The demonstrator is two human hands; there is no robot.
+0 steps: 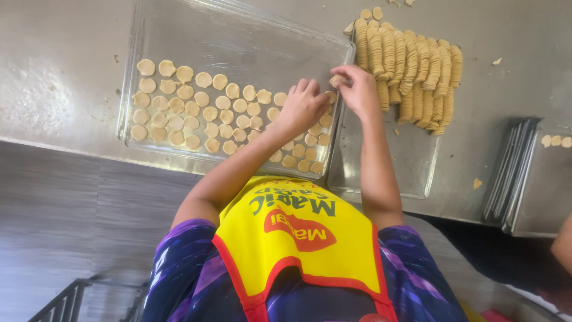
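Observation:
A clear rectangular tray [179, 27] lies on the steel table, with rows of several round pale dough discs [202, 113] across its near half. My left hand [304, 104] rests palm down on the discs at the tray's right end, fingers spread. My right hand [357, 86] hovers at the tray's right rim, pinching one dough disc [338, 79] between its fingertips. Just right of it, stacked rows of dough discs [411, 71] lie on their edges on the table.
A flat steel sheet [411, 161] lies under my right forearm. A stack of metal trays [524, 179] stands at the right with a few discs on top. Another person's arm [563, 244] shows at the right edge. A dark wire rack [65, 301] sits lower left.

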